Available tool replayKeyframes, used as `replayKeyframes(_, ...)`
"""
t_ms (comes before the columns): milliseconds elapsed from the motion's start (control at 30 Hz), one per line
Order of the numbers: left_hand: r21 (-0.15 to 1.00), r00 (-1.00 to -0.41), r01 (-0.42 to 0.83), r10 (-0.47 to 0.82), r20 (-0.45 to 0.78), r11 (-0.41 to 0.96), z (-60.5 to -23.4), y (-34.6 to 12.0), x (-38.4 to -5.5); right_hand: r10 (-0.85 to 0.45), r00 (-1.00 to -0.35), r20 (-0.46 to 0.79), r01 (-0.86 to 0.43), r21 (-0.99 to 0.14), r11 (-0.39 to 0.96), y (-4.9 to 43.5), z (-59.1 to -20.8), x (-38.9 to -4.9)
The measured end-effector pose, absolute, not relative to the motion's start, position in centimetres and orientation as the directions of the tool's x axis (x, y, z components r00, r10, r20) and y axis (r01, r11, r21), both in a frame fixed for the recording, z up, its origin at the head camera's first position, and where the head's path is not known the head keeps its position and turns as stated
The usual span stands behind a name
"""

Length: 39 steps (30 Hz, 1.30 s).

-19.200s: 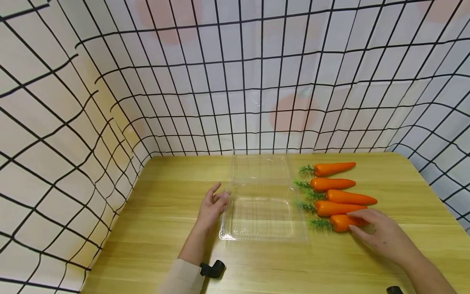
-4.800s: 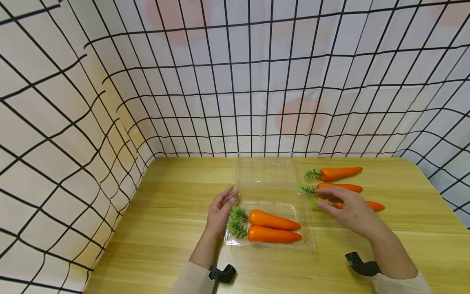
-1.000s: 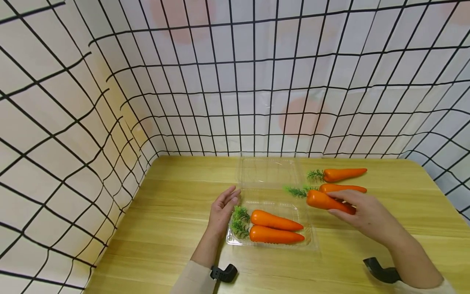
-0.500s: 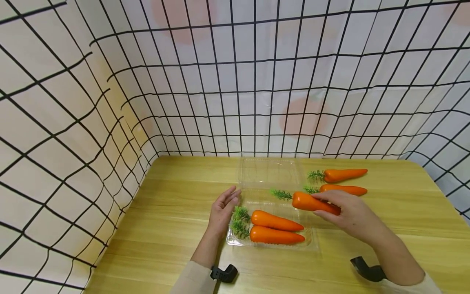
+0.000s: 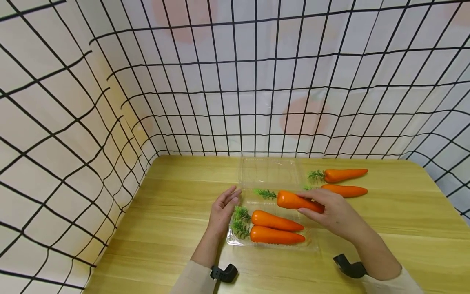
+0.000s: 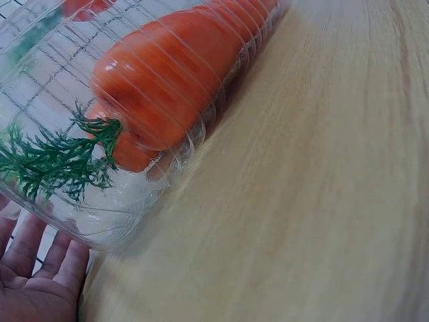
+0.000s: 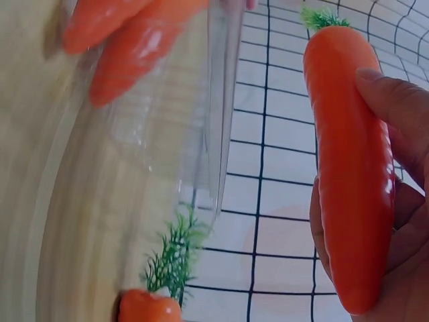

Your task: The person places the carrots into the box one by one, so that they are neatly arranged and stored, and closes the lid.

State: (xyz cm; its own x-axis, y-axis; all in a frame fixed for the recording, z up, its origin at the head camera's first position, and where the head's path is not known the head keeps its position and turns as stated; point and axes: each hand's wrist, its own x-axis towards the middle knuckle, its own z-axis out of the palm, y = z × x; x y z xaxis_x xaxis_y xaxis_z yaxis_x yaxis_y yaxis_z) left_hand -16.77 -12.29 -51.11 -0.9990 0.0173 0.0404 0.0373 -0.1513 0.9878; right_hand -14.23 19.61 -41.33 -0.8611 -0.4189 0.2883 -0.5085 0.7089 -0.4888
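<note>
Orange carrot point(image 5: 288, 199) is pinched by the right hand point(image 5: 332, 211) above the clear container point(image 5: 235, 243); the left hand point(image 5: 221, 211), fingers loosely spread, sits at the container's left edge.

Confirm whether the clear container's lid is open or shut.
Open: the lid is folded back behind the base, leaving the two carrots inside uncovered.

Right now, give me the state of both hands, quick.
Left hand: open, beside the box, holding nothing.
Right hand: closed, holding a carrot.
</note>
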Motion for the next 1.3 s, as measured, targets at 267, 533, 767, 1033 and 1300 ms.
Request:
replayKeyframes(267,0.987,-0.999,0.033,0.019,0.037,-0.156,-51.1,-12.3,-16.9,-0.429,-0.868,0.249,-0.492,-0.541,0.682,18.0,-41.9,-14.6)
replayKeyframes(533,0.987,-0.999,0.025,0.02,0.029,-0.159,-51.1,-12.4,-16.9,-0.459,-0.868,0.188,-0.473,-0.595,0.65,16.3,-42.7,-15.0)
replayKeyframes(767,0.99,-0.999,0.018,0.025,0.021,-0.139,-50.9,-12.4,-17.0,-0.483,-0.852,0.203,-0.504,-0.566,0.652,15.5,-43.3,-15.5)
replayKeyframes(1033,0.992,-1.0,-0.017,0.005,-0.017,-0.124,-50.8,-12.5,-17.0,-0.506,-0.842,0.187,-0.517,-0.551,0.655,14.7,-44.0,-16.3)
replayKeyframes(1300,0.995,-0.999,-0.039,-0.026,-0.041,-0.091,-51.0,-12.4,-17.0,-0.514,-0.844,0.15,-0.508,-0.528,0.681,14.1,-44.7,-16.8)
